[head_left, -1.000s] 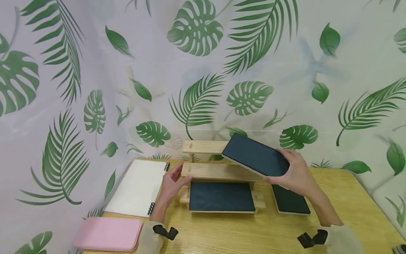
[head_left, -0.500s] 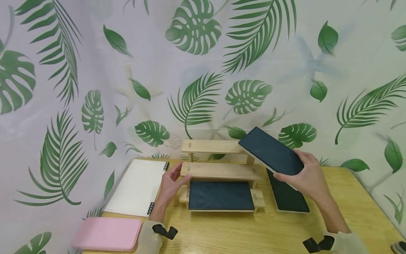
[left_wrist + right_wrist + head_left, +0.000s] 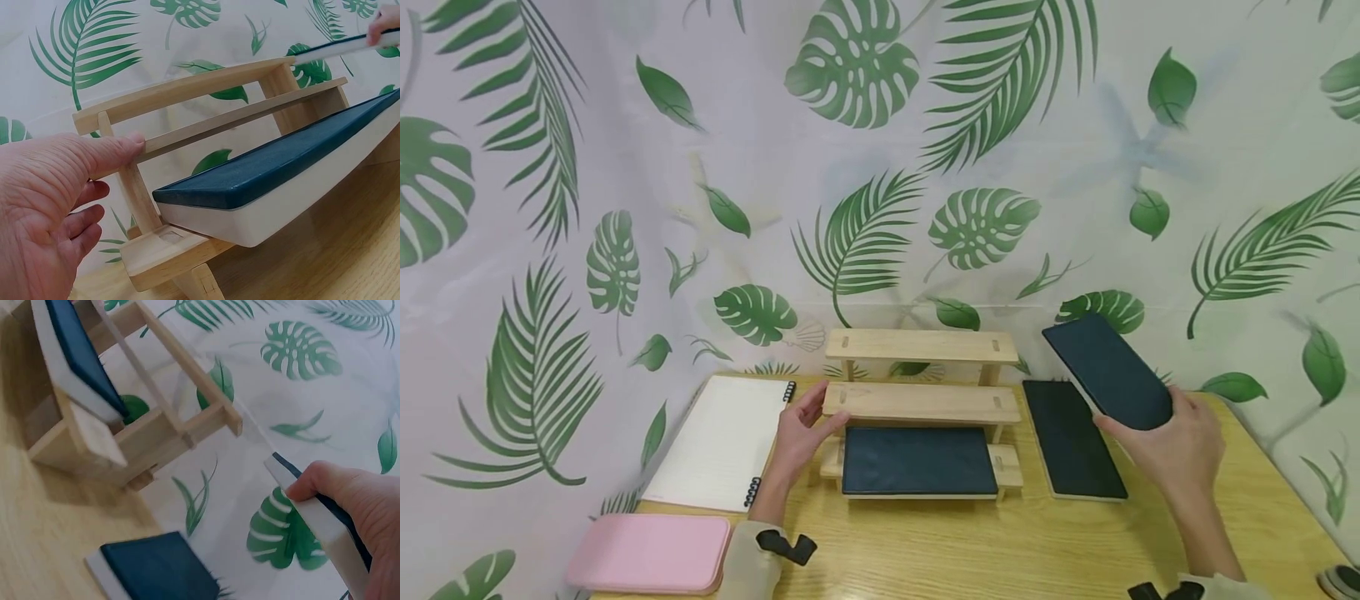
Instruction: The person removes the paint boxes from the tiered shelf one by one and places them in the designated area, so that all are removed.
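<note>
The blue-topped block (image 3: 1108, 367) in my right hand (image 3: 1183, 446) has moved right, so it no longer covers part of the wooden shelf (image 3: 921, 402). From my right wrist you can see its white side with my thumb on it; from my head you mostly see the dark top. The yellow wood table (image 3: 962, 550) has a leafy wall (image 3: 752, 125) behind it. A pink case (image 3: 651, 550) is near left, with a notebook (image 3: 718, 442) farther back. One flat block (image 3: 1071, 437) lies right of the shelf, and a low-step block (image 3: 917, 461) sits on the bottom step. My right hand is clamped on its block, tilted in the air; my left hand (image 3: 801, 433) pinches the middle board's left end.
</note>
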### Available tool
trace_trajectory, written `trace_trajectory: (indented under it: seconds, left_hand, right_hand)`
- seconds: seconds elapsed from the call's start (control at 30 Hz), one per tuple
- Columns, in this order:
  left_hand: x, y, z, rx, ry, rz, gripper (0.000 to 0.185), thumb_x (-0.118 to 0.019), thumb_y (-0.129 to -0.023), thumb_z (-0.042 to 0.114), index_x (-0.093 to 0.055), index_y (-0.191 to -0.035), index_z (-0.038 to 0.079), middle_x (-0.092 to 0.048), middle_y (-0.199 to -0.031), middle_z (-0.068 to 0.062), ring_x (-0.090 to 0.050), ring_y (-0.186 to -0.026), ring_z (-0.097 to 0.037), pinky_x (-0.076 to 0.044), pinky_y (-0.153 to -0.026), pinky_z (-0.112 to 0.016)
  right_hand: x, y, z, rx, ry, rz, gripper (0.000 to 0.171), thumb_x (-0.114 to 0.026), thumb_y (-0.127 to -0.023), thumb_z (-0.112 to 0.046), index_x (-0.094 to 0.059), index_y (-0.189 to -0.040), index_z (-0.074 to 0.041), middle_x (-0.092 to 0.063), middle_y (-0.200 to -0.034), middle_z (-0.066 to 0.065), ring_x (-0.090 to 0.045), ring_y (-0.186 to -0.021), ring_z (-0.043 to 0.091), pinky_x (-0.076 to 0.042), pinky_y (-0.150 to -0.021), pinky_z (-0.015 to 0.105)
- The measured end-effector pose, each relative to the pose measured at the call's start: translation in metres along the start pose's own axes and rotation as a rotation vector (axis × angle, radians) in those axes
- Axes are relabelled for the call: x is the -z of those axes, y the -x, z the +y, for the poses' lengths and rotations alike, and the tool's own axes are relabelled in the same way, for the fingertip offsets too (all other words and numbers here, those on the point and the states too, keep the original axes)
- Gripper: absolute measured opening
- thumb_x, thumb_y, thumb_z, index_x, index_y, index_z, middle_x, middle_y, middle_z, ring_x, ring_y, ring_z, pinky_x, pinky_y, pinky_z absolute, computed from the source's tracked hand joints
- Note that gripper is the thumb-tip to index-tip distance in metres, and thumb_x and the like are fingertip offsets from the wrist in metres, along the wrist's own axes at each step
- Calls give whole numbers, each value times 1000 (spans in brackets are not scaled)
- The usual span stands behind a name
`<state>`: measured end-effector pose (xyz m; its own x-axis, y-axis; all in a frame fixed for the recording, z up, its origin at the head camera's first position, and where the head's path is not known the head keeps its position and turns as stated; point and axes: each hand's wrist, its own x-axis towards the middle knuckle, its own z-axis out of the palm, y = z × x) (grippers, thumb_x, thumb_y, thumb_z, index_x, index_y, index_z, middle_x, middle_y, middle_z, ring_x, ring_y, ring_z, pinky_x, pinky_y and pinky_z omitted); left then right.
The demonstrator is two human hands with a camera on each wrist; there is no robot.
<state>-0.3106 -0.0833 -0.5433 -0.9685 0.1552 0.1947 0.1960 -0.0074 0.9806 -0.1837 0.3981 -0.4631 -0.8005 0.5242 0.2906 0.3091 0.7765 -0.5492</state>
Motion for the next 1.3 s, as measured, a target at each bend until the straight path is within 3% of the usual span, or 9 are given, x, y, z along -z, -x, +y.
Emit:
trace_trajectory:
  seconds: [0.27,0.63,1.0,1.3]
  left_hand:
    - [1,0,-1,-4,9,-4,69,-80,-94,12,-49,-155,3,-51,-157,-17,-45,-148,-33,-34,-124,-49]
    - [1,1,-1,4,9,-4,67,-81,-94,14,-52,-154,10,-50,-158,-13,-44,-149,-29,-35,-124,-46]
    - [2,0,-3,-6,8,2,67,-80,-94,12,-51,-154,5,-51,-156,-15,-45,-148,-31,-34,-124,-47]
    - [2,1,-2,-16,10,-5,66,-78,-95,11,-51,-155,8,-50,-158,-15,-44,-149,-31,-33,-125,-47]
  right_hand:
    - [-22,11,40,-205,18,-14,122,-86,-73,-61,-34,-154,14,-36,-148,42,-32,-140,57,-27,-111,72]
    - [-49,11,83,-396,44,-73,124,-79,-78,-65,-25,-156,15,-26,-152,45,-23,-143,59,-21,-116,70]
    - [-69,6,99,-438,88,-109,125,-75,-78,-69,-26,-149,21,-27,-147,47,-27,-137,60,-23,-114,70]
    - [-73,8,103,-442,83,-179,137,-65,-77,-86,-24,-144,26,-23,-141,53,-24,-134,65,-24,-108,74]
